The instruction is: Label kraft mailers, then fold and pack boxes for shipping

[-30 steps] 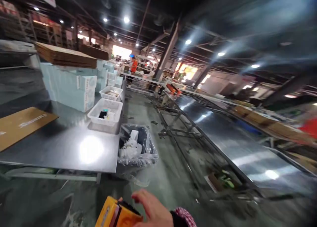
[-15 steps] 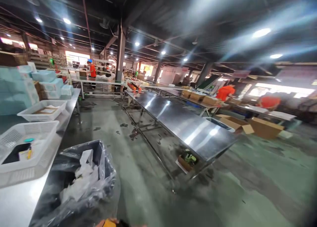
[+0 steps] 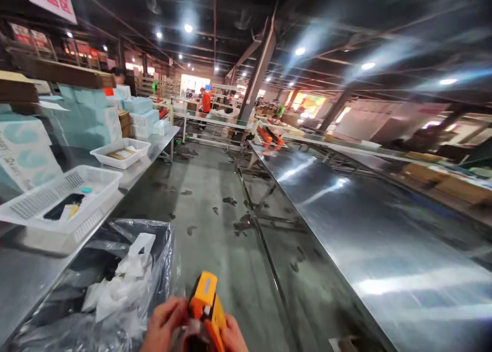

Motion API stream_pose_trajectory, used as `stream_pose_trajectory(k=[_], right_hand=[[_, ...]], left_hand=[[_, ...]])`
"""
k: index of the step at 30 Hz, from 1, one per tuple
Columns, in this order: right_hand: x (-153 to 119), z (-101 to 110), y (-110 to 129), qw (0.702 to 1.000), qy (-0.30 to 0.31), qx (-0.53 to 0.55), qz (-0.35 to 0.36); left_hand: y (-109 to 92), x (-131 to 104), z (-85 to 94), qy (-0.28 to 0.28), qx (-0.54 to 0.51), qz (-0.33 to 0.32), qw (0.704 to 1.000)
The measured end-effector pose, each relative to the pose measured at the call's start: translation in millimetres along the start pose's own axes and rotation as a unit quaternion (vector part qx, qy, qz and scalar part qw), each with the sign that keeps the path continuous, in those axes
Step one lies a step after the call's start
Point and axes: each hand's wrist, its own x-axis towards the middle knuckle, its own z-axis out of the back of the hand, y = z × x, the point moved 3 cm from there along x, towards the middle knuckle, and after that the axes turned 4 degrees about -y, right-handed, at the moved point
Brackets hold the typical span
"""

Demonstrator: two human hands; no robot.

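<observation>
A yellow-and-orange hand-held device (image 3: pixel 207 293) with a dark rounded part at its near end is held low in the middle of the view; its exact kind is unclear. My left hand (image 3: pixel 165 321) has its fingers bent against the device's left side. On the opposite side my right hand (image 3: pixel 233 335) grips it, partly cut off by the bottom edge. Just left of my hands stands a bin lined with a clear plastic bag (image 3: pixel 163 270), with crumpled white waste (image 3: pixel 123 285) inside.
To the left, a metal table (image 3: pixel 23 275) bears white plastic baskets (image 3: pixel 102 180) and stacked light-blue packages (image 3: pixel 86 116). A long steel table (image 3: pixel 346 229) runs along the right. Wet footprints mark the floor (image 3: pixel 203 188) between them. A person in orange (image 3: pixel 205 103) stands far back.
The view has swung to the right-hand side's steel table coming closer and the left table showing more. The device and both hands have risen into view from the bottom edge.
</observation>
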Motion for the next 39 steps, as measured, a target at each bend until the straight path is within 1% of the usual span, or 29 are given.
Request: stream_pose_trajectory(k=[1,4,6,8,10,11,13,15,17,19,21,22,25,27,29,30,31,33,35,37,39], right_hand=[[23,1,10,0.999,0.023,0.002,-0.032],[89,5,42,0.989,0.049,0.038,-0.138],[127,8,64,0.977,0.066,0.072,-0.187],[159,10,85,0.971,0.092,0.084,-0.204],[187,13,101,0.967,0.123,0.071,-0.214],[200,15,108,0.964,0.138,0.060,-0.219],[228,20,121,0.961,0.157,0.041,-0.226],[258,29,138,0.965,0.147,0.020,-0.216],[293,38,162,0.972,0.149,-0.019,-0.183],[330,45,194,0.967,0.198,-0.081,-0.137],[368,51,230,0.946,0.270,-0.151,-0.092],[386,54,249,0.934,0.294,-0.187,-0.073],[440,66,299,0.897,0.318,-0.308,-0.023],[474,70,325,0.861,0.333,-0.385,0.012],[505,68,342,0.827,0.364,-0.427,0.038],[521,65,347,0.818,0.379,-0.430,0.043],[535,61,350,0.814,0.394,-0.425,0.041],[563,49,350,0.817,0.413,-0.401,0.025],[588,34,346,0.816,0.430,-0.385,0.023],[612,16,343,0.803,0.444,-0.395,0.057],[637,-5,342,0.781,0.452,-0.419,0.105]], left_hand=[[-6,20,-6.6,-0.004,-0.023,-0.004,1.000],[-30,87,-27.5,-0.016,-0.151,0.002,0.988],[-49,129,-41.2,-0.016,-0.195,0.015,0.981],[-69,167,-52.3,-0.014,-0.203,0.023,0.979],[-85,199,-60.2,-0.019,-0.209,0.033,0.977],[-90,215,-63.5,-0.024,-0.217,0.043,0.975],[-95,245,-69.8,-0.037,-0.232,0.070,0.969],[-92,275,-76.9,-0.056,-0.242,0.095,0.964],[-88,307,-85.8,-0.081,-0.246,0.103,0.960],[-86,340,-97.0,-0.099,-0.247,0.099,0.959],[-90,374,-108.9,-0.119,-0.244,0.083,0.959],[-94,390,-114.5,-0.132,-0.243,0.072,0.958],[-112,433,-128.7,-0.184,-0.242,0.040,0.952],[-125,455,-135.6,-0.217,-0.242,0.025,0.945],[-138,470,-139.2,-0.248,-0.243,0.007,0.938],[-143,477,-139.5,-0.260,-0.246,-0.004,0.934],[-147,483,-138.9,-0.268,-0.252,-0.013,0.930],[-153,498,-134.4,-0.272,-0.253,-0.022,0.928],[-154,515,-124.8,-0.278,-0.223,-0.023,0.934],[-152,536,-109.8,-0.303,-0.175,-0.022,0.937],[-150,560,-91.1,-0.320,-0.148,-0.018,0.935]])
